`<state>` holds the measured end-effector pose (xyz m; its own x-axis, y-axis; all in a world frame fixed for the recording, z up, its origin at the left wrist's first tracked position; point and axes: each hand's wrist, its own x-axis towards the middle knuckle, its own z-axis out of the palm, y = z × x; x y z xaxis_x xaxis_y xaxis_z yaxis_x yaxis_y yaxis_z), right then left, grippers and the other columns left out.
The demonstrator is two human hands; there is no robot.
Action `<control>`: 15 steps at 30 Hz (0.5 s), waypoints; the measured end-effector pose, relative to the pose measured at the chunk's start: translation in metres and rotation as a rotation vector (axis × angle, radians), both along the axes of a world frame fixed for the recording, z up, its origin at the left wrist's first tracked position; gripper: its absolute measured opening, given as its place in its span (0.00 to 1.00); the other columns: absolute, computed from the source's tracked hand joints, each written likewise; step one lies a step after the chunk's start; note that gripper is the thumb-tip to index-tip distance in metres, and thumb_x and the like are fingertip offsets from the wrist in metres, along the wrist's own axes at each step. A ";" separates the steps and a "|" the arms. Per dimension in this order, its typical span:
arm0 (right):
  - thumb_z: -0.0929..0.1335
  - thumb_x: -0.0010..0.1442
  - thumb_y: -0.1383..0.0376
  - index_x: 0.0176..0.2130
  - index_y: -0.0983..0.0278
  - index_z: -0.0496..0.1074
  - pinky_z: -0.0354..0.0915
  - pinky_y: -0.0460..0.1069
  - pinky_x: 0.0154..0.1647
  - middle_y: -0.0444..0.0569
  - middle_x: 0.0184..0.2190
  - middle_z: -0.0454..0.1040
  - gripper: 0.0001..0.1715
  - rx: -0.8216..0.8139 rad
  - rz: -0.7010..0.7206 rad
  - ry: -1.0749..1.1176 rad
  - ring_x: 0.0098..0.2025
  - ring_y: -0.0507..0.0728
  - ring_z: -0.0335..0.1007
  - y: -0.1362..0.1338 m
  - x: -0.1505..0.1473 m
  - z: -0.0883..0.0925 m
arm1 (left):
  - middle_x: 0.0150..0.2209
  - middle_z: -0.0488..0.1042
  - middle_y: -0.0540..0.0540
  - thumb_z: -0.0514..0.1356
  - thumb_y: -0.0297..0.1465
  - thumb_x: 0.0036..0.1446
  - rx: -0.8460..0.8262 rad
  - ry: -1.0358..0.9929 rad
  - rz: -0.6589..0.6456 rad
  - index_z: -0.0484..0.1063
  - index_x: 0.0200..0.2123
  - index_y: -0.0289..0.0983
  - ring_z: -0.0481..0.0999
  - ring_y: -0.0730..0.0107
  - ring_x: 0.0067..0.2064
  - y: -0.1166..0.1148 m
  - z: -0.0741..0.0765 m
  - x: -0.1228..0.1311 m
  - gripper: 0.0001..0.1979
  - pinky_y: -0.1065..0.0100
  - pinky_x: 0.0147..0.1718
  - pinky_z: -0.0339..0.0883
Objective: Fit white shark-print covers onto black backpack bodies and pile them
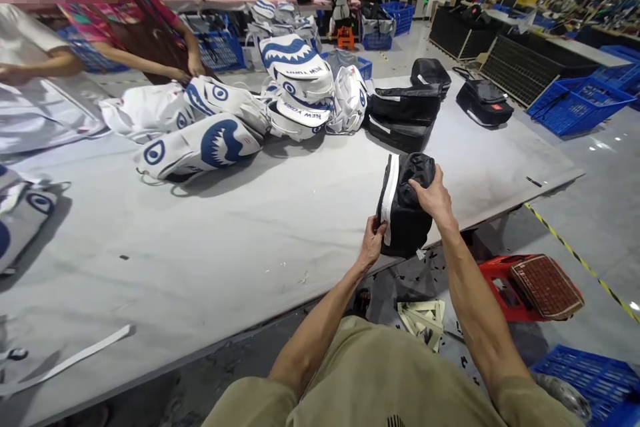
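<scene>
I watch from afar as both hands hold one small black bag (pixel 411 217) at the near edge of the long white table (pixel 225 233); the left hand (pixel 372 240) grips its lower left side beside a white strip (pixel 391 197); the right hand (pixel 434 195) pinches the upper right corner, thumb on the near face; whether the bag's base rests on the tabletop, I cannot tell. Just beyond it I see a black bag pile (pixel 405 117); to its right lies a black bag with a red label (pixel 484 103); left of the pile, white backpacks with blue shark-mouth prints (pixel 200 147) lie heaped, and a co-worker's hands (pixel 194 67) are at the far ones; a red stool (pixel 500 280) stands on the floor to my right.
</scene>
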<state>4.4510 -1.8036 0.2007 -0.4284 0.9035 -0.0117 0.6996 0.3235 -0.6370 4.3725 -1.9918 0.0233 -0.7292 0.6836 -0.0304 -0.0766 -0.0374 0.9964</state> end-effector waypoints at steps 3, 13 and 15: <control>0.70 0.71 0.41 0.85 0.65 0.46 0.70 0.72 0.63 0.73 0.56 0.83 0.61 0.067 0.034 -0.094 0.58 0.82 0.81 -0.006 -0.002 -0.003 | 0.46 0.78 0.45 0.61 0.46 0.70 -0.034 -0.012 0.034 0.69 0.49 0.42 0.77 0.61 0.50 -0.007 -0.009 0.015 0.15 0.61 0.54 0.73; 0.62 0.79 0.51 0.85 0.72 0.40 0.74 0.65 0.57 0.71 0.50 0.86 0.52 0.237 0.191 -0.310 0.53 0.77 0.85 -0.025 0.023 0.006 | 0.56 0.80 0.38 0.64 0.34 0.69 -0.029 0.753 0.202 0.70 0.64 0.43 0.80 0.54 0.55 0.000 0.057 -0.038 0.21 0.54 0.60 0.73; 0.60 0.79 0.51 0.85 0.74 0.39 0.75 0.63 0.55 0.70 0.48 0.86 0.51 0.265 0.227 -0.331 0.52 0.76 0.85 -0.038 0.030 0.007 | 0.57 0.80 0.37 0.63 0.33 0.71 -0.054 0.881 0.180 0.70 0.65 0.43 0.81 0.52 0.56 0.010 0.081 -0.049 0.22 0.55 0.58 0.74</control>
<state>4.4810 -1.8420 0.2073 -0.6275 0.7777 0.0372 0.7437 0.6129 -0.2672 4.3234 -1.9822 0.1045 -0.5992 0.5710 0.5612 0.7181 0.0734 0.6920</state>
